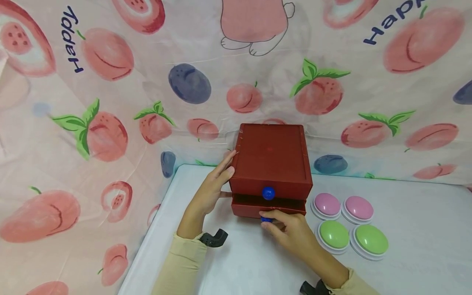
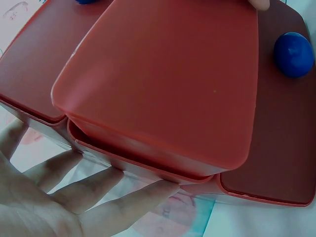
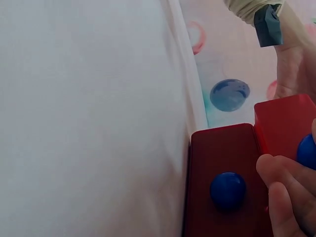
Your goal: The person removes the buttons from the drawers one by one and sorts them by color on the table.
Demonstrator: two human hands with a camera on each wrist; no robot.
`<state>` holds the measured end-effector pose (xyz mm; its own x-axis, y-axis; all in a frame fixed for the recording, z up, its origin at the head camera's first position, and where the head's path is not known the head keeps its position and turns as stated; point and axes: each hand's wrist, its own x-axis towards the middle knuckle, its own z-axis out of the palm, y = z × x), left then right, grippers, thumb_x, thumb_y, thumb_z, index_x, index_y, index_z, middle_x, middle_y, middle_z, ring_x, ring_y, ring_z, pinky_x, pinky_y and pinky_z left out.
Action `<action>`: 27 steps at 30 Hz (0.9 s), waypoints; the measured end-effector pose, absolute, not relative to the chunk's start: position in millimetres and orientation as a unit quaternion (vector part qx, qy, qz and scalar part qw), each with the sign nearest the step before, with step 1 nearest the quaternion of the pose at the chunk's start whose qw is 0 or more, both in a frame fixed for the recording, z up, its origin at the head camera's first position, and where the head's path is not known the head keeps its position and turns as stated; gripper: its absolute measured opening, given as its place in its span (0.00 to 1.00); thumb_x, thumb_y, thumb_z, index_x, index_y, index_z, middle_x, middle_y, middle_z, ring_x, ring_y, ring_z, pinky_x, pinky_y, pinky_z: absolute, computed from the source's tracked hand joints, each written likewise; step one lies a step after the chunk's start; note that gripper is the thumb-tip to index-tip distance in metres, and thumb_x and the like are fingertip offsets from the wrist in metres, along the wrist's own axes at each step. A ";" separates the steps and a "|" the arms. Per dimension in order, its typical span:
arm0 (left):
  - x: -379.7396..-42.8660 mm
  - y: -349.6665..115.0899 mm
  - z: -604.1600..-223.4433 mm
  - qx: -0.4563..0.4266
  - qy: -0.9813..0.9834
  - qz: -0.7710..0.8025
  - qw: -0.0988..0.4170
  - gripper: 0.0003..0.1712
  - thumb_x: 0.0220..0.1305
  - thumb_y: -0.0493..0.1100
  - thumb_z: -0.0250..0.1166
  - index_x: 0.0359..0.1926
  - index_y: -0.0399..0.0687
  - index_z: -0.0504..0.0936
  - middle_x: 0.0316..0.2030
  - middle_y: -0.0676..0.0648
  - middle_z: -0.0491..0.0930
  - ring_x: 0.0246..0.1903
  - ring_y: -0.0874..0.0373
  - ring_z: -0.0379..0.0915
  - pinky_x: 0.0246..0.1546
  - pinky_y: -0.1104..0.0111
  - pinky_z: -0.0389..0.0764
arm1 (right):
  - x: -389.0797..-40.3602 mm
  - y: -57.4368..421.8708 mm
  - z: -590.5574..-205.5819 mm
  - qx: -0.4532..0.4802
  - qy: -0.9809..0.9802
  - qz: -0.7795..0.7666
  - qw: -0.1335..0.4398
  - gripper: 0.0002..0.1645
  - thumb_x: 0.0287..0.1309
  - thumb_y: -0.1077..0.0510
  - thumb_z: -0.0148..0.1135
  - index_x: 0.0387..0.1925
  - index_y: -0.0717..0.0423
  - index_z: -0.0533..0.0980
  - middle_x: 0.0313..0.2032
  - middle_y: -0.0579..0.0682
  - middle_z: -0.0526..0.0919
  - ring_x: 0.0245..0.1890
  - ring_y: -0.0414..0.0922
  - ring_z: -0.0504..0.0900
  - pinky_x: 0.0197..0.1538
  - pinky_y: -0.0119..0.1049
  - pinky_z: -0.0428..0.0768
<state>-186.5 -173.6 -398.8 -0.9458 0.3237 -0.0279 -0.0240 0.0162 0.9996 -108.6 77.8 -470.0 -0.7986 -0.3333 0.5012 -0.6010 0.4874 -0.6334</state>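
Observation:
A dark red drawer cabinet (image 1: 271, 153) with round blue knobs stands on the table. Its middle drawer (image 2: 163, 84) sticks partly out, while the drawers on either side of it are closed in the left wrist view. My right hand (image 1: 291, 229) pinches the blue knob (image 1: 266, 219) of that drawer between thumb and fingers. Against the cabinet's left side rests my left hand (image 1: 210, 186), its fingers extended along the wall. The upper drawer's knob (image 1: 268, 193) is untouched. From the head view, the lowest drawer is hidden.
Right of the cabinet stand two pink push buttons (image 1: 327, 204) and two green push buttons (image 1: 334, 234) on white bases. A white cloth (image 1: 228, 262) covers the table. Behind it hangs a fruit-patterned sheet (image 1: 206, 106), close to the cabinet's back.

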 end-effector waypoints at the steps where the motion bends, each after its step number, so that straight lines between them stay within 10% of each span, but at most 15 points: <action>1: -186.4 -173.7 -398.7 0.106 0.702 0.693 0.126 0.30 0.76 0.58 0.54 0.75 0.83 0.61 0.80 0.55 0.51 0.77 0.43 0.51 0.56 0.30 0.72 | -108.5 77.6 -469.8 0.275 -0.848 0.426 0.155 0.20 0.50 0.60 0.79 0.48 0.48 0.87 0.33 0.41 0.91 0.24 0.26 0.80 0.30 0.21 0.80; 27: -185.6 -173.5 -397.1 0.109 0.703 0.692 0.126 0.30 0.76 0.58 0.53 0.75 0.83 0.60 0.79 0.56 0.52 0.77 0.43 0.53 0.55 0.31 0.75 | -127.9 75.3 -466.7 0.238 -0.855 0.440 0.133 0.16 0.57 0.57 0.76 0.48 0.49 0.87 0.36 0.43 0.91 0.25 0.28 0.82 0.30 0.25 0.82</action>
<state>-185.6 -173.5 -397.1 -0.9444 0.3278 -0.0267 -0.0214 0.0198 0.9996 -127.9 75.3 -466.7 -0.8510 -0.2899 0.4379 -0.5249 0.4992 -0.6894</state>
